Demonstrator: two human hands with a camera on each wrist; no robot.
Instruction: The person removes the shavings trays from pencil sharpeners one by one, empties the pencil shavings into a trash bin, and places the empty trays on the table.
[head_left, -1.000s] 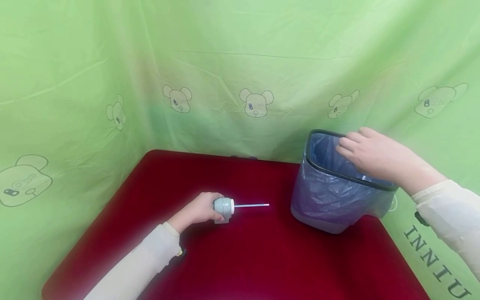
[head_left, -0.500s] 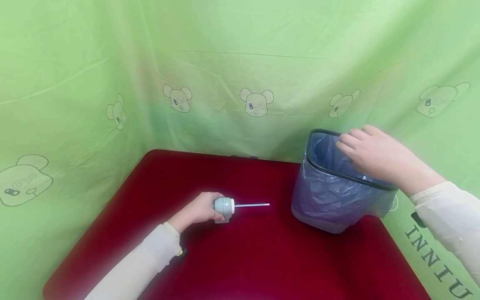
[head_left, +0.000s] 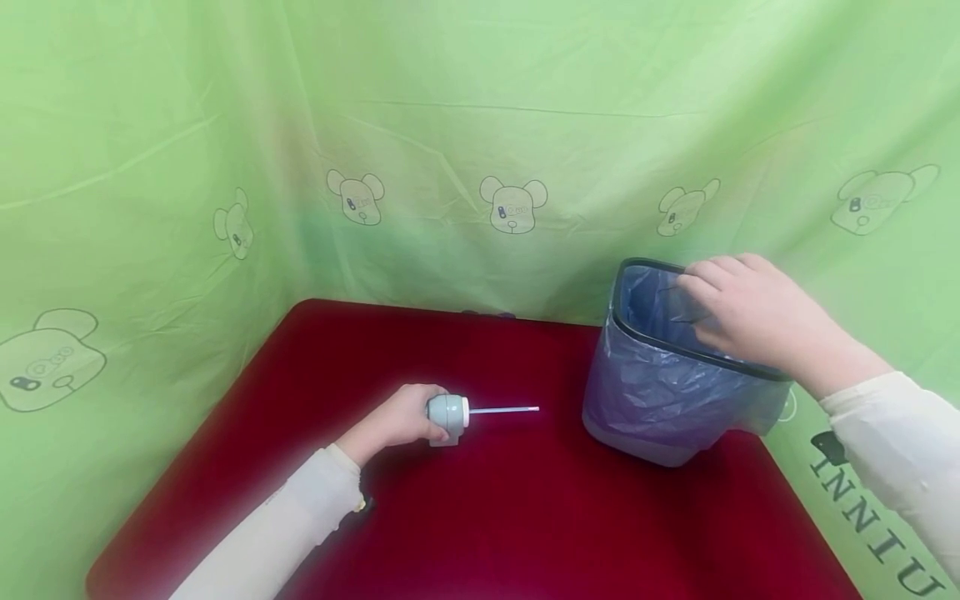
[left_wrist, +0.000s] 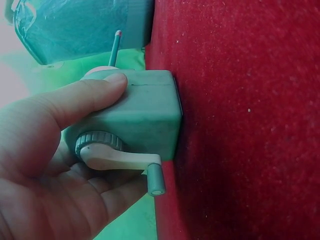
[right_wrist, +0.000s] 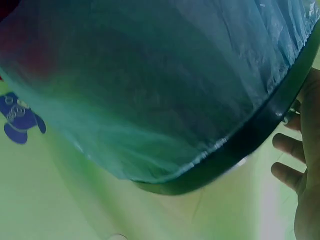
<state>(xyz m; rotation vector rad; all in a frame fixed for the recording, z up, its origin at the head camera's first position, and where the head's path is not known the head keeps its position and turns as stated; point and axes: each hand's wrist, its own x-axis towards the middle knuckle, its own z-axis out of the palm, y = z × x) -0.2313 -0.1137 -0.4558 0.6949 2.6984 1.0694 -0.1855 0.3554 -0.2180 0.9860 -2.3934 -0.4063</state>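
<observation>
My left hand (head_left: 401,417) grips a grey-green crank pencil sharpener (head_left: 447,414) on its side, thumb across the body. A blue pencil (head_left: 502,410) sticks out of its white front, pointing right in the head view. The left wrist view shows the sharpener's crank handle (left_wrist: 125,159) hanging beside the palm. My right hand (head_left: 742,308) hovers over the mouth of the lined bin (head_left: 667,400), fingers bent downward. At its fingertips shows a small see-through piece (head_left: 684,308), mostly hidden; its kind is unclear. In the right wrist view some fingers (right_wrist: 290,175) show beyond the bin's dark rim.
A red cloth-covered table (head_left: 480,508) lies under both arms. The bin stands at its right rear, with a bluish plastic bag (right_wrist: 150,90) lining it. Green curtains (head_left: 420,125) printed with bear heads hang close behind and at both sides.
The right hand has turned slightly over the bin, and the see-through piece at its fingertips shows more. The left hand, sharpener and pencil stay in place.
</observation>
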